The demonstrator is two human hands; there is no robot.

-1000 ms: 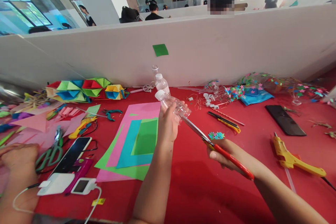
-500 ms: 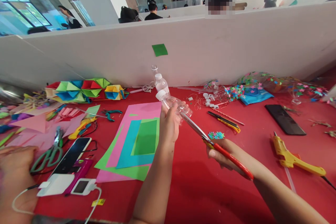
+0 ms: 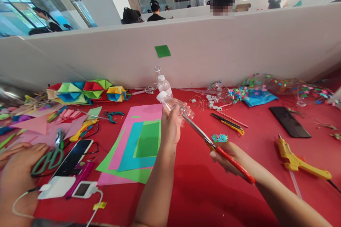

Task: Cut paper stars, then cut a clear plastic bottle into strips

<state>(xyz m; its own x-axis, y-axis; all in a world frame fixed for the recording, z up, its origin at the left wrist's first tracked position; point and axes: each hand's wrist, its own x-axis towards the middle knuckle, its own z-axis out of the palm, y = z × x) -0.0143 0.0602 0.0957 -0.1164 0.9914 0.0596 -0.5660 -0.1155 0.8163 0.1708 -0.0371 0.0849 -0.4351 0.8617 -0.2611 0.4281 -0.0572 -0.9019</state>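
Note:
My left hand is wrapped around a clear plastic bottle with a white cap, held tilted above the red table. My right hand grips a pair of scissors with red handles. The scissor blades reach the lower end of the bottle; whether they have gone into the plastic I cannot tell. Behind the held bottle stands another capped bottle. To the left of my left forearm lie stacked sheets of coloured paper. A small pile of star sequins lies just beyond my right hand.
A box cutter, a dark phone and a yellow glue gun lie at right. At left are green-handled scissors, a charging phone and another person's hands. A white partition borders the table's far side.
The scissors and the bottle have shifted only slightly; both grips are unchanged. At far left the other person's hands have moved a little toward the green-handled scissors. A person beyond the partition moved left.

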